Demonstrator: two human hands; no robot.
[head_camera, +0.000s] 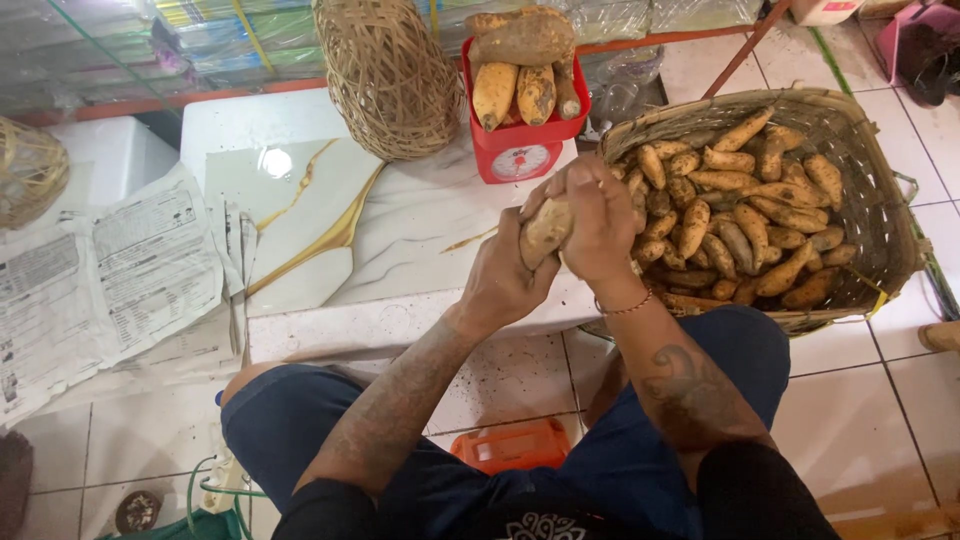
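We hold one sweet potato (545, 232) between both hands, above the edge of the marble slab (400, 230); the left hand (503, 280) cups it from below, fingers curled up around its lower end and closed against the skin, the thumb side pressed to its flank; the right hand (598, 222) wraps over its top, fingers (580, 185) bent down tight over the upper end, so only the pale middle of the root shows between the two grips; neither hand is open, and both touch the same root and each other at the knuckles; a thin bracelet (625, 306) sits at the right wrist.

Just right of our fingers, near but apart, stands the wide woven basket (880, 200), filled with more sweet potatoes (740, 215); just beyond the fingertips, further up the slab, sits the red scale (520, 150), its tray loaded with several larger roots (525, 65); beside it to the left, an upturned wicker basket (385, 75) rests on the slab; well to the left of our left hand, sheets of newspaper (110, 280) lie spread over the slab edge and floor; below our wrists, between our knees, an orange plastic thing (515, 445) lies on the tiled floor (510, 380).
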